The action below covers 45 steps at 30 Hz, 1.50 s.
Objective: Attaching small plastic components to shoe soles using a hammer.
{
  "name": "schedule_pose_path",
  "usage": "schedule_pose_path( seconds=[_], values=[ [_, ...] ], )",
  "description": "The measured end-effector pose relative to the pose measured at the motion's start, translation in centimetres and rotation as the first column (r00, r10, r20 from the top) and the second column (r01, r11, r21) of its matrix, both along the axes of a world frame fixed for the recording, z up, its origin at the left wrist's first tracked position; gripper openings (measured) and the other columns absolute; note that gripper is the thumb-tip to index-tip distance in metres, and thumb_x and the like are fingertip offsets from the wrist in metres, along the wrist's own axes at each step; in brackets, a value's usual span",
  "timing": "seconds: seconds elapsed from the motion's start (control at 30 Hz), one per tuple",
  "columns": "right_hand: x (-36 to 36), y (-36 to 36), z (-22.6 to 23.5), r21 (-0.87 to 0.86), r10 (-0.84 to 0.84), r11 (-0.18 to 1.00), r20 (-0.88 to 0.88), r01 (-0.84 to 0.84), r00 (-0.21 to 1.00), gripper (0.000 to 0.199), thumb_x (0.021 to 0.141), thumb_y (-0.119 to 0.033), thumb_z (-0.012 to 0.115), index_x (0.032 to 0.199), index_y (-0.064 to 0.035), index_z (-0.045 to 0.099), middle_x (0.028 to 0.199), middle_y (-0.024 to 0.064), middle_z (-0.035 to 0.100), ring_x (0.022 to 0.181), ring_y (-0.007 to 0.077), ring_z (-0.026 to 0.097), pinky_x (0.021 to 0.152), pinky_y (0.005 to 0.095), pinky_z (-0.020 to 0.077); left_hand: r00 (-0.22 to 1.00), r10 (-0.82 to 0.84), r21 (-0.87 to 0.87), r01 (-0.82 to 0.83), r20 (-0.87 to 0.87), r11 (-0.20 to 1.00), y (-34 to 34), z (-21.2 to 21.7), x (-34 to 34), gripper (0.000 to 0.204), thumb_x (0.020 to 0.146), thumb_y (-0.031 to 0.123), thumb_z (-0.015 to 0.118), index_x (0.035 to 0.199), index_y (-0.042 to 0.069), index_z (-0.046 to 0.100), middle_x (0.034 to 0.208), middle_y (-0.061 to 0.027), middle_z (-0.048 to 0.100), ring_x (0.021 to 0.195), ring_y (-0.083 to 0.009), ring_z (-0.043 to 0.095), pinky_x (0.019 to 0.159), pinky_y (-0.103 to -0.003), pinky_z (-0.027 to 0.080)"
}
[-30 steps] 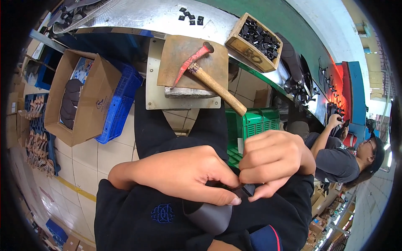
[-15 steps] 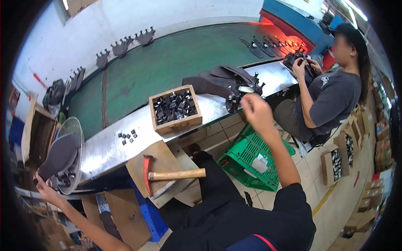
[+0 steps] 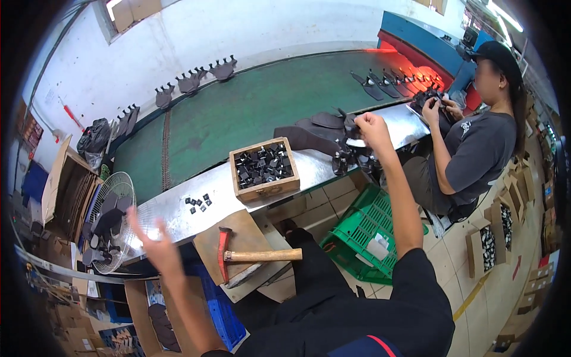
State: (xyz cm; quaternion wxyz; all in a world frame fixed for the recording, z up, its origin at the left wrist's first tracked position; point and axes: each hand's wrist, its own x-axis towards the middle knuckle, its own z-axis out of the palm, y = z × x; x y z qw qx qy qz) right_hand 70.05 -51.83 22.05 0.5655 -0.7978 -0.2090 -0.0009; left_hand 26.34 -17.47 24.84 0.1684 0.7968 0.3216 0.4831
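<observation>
Over the bench's left end my left hand [image 3: 157, 243] is smeared by motion, its thumb and fingers spread and nothing in them. Beside it, dark shoe soles [image 3: 108, 221] show at a round white wire guard [image 3: 132, 193]. My right hand [image 3: 375, 132] is closed in a pinch at the far edge of a pile of dark sole pieces [image 3: 306, 138]; what its fingertips hold is hidden. Between the hands stands a wooden box [image 3: 267, 190] of small black pieces. Several loose black pieces [image 3: 198, 202] lie on the metal bench. A red-headed hammer [image 3: 262, 255] rests on a board nearer me.
Behind the metal bench runs a green conveyor belt [image 3: 238, 107] carrying dark pieces. A co-worker [image 3: 476, 137] sits at the right, handling dark pieces. A green crate [image 3: 363, 232] stands on the floor below. Cartons [image 3: 143, 309] sit at lower left.
My left hand has let go of the dark sole at the wire guard and moved right, fingers spread. My right hand has moved slightly up and closed at the pile. The view has shifted.
</observation>
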Motion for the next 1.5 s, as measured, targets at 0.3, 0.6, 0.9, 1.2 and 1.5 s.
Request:
schedule_pose_path(
  seconds=[0.3, 0.6, 0.9, 1.2, 1.5],
  values=[
    [-30.2, 7.5, 10.7, 0.63, 0.959, 0.276, -0.228, -0.726, 0.168, 0.039, 0.104, -0.031, 0.056, 0.127, -0.0015, 0.048, 0.085, 0.0104, 0.068, 0.072, 0.019, 0.071, 0.066, 0.0295, 0.0569, 0.747, -0.627, 0.078, 0.628, 0.221, 0.775, -11.6, 0.9, 3.0, 0.079, 0.078, 0.016, 0.083, 0.144, 0.0, 0.042, 0.146, -0.0225, 0.05, 0.116, -0.0356, 0.064, 0.103, -0.043, 0.048],
    [-33.0, 11.5, -6.2, -0.622, 0.681, 0.703, 0.452, -0.344, 0.576, 0.057, 0.093, -0.044, 0.066, 0.128, -0.0009, 0.052, 0.095, 0.0156, 0.063, 0.077, 0.0358, 0.064, 0.072, 0.0425, 0.0542, 0.693, -0.271, -0.24, 0.545, 0.668, 0.803, -13.0, 4.0, -9.8, 0.098, 0.083, 0.003, 0.08, 0.152, 0.014, 0.011, 0.129, -0.021, 0.049, 0.087, -0.0251, 0.07, 0.066, -0.037, 0.065],
    [-28.9, 2.6, -8.3, -0.379, 0.506, 0.807, 0.046, -0.453, 0.861, 0.035, 0.093, -0.032, 0.07, 0.091, 0.002, 0.063, 0.08, 0.0168, 0.064, 0.068, 0.036, 0.064, 0.062, 0.0418, 0.0508, 0.943, -0.21, -0.525, 0.319, 0.258, 0.789, -6.1, -8.9, -0.8, 0.051, 0.103, 0.031, 0.059, 0.143, 0.002, 0.045, 0.12, -0.0185, 0.059, 0.107, -0.0279, 0.062, 0.092, -0.039, 0.052],
    [-27.7, -6.5, -9.1, -0.198, 0.146, 0.968, -0.041, -0.151, 0.988, 0.03, 0.084, -0.02, 0.079, 0.081, 0.0005, 0.058, 0.063, 0.0075, 0.052, 0.053, 0.0174, 0.046, 0.05, 0.0317, 0.0371, 0.908, -0.351, 0.029, 0.367, -0.229, 0.93, -4.4, -4.7, 11.0, 0.025, 0.09, 0.006, 0.067, 0.114, 0.006, 0.069, 0.115, -0.0119, 0.065, 0.103, -0.0334, 0.061, 0.093, -0.041, 0.049],
    [-26.8, -4.0, -11.8, 0.181, 0.257, 0.963, -0.403, -0.199, 0.879, 0.028, 0.092, -0.017, 0.072, 0.076, -0.0072, 0.051, 0.055, -0.0051, 0.048, 0.039, 0.0045, 0.04, 0.038, 0.0229, 0.0286, 0.36, 0.08, 0.336, 0.735, -0.929, 0.589, 1.6, -6.2, 22.6, 0.012, 0.075, 0.004, 0.068, 0.083, 0.009, 0.076, 0.106, -0.0079, 0.065, 0.104, -0.027, 0.063, 0.081, -0.037, 0.054]
  ],
)
